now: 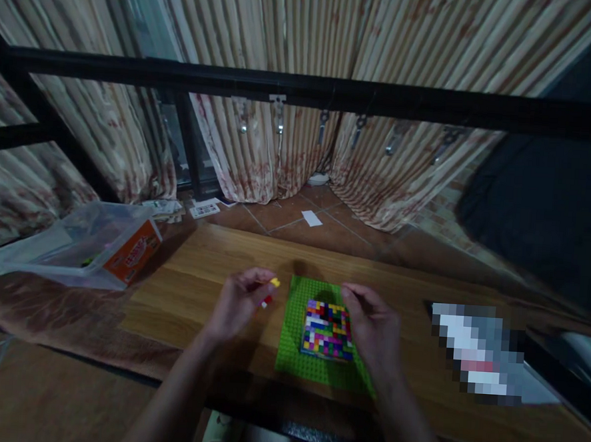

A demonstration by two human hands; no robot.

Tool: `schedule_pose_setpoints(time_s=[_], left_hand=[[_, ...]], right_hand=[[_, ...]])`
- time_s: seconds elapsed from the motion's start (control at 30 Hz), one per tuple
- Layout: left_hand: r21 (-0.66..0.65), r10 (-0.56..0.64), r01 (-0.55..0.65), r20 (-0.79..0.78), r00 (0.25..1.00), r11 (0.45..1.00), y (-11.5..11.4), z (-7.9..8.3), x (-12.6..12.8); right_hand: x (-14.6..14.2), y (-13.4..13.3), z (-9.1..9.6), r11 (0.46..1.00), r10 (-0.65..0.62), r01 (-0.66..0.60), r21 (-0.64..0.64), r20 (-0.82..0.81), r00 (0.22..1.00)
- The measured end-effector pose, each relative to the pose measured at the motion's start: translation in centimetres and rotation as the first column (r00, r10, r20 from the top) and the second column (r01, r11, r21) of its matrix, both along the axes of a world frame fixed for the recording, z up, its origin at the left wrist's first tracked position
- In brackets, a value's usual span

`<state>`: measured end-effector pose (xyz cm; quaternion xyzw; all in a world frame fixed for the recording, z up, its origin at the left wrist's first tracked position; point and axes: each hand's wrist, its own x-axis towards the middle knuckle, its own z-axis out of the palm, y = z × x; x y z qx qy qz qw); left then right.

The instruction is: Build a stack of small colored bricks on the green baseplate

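Item 1. Left hand (237, 304): closed in a fingertip pinch on a small yellow brick (274, 282), held above the wooden table (197, 268), just left of the green baseplate (293, 341). A red piece (266, 302) shows below the same fingers; I cannot tell whether I grip it too.

Item 2. Right hand (372, 326): fingers curled at the right side of the baseplate, beside or touching the multicoloured block (327, 330). I cannot tell whether it pinches anything.

Item 3. Multicoloured block: flat, seated on the baseplate, right of its middle.

Item 4. Clear plastic box (88, 242): far left, well apart from both hands.

Hazards, as I judge them:
- The yellow brick is tiny and held by the tips only. A loosened pinch would drop it on the table or off the near edge.
- The light is dim and the block is busy with colour. Studs are hard to read, so a piece could seat crooked.
- The baseplate lies loose near the table's front edge. A sideways push from either hand could slide it.
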<state>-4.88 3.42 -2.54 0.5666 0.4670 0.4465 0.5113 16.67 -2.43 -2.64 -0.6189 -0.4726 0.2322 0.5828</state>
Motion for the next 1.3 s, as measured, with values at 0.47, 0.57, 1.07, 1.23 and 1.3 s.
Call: schedule_pose_setpoints(time_s=[0.47,0.57,1.07,1.23,1.3], left_hand=[[-0.027,-0.110,0.120,0.248,0.963,0.992,-3.3,1.3,6.2],[-0.029,-0.114,0.125,0.243,0.963,0.992,-3.5,1.5,6.4],[-0.108,0.039,-0.020,0.181,0.983,0.994,-2.3,1.0,5.6],[-0.082,0.045,-0.047,-0.020,0.999,0.996,-1.7,-0.2,5.2],[-0.058,0.015,-0.023,-0.136,0.991,0.998,-1.5,-0.5,5.0]], right_hand=[[-1.7,-0.4,1.0,0.946,0.319,-0.324,0.009,-0.200,0.926],[-1.5,-0.5,1.2,0.931,0.348,-0.364,0.001,-0.300,0.889],[3.0,-0.3,0.7,0.990,0.101,-0.118,-0.079,-0.194,0.976],[2.7,-0.6,0.0,0.974,0.185,-0.151,-0.171,0.203,0.962],[2.2,-0.6,-0.2,0.971,0.216,-0.171,-0.170,0.298,0.930]])
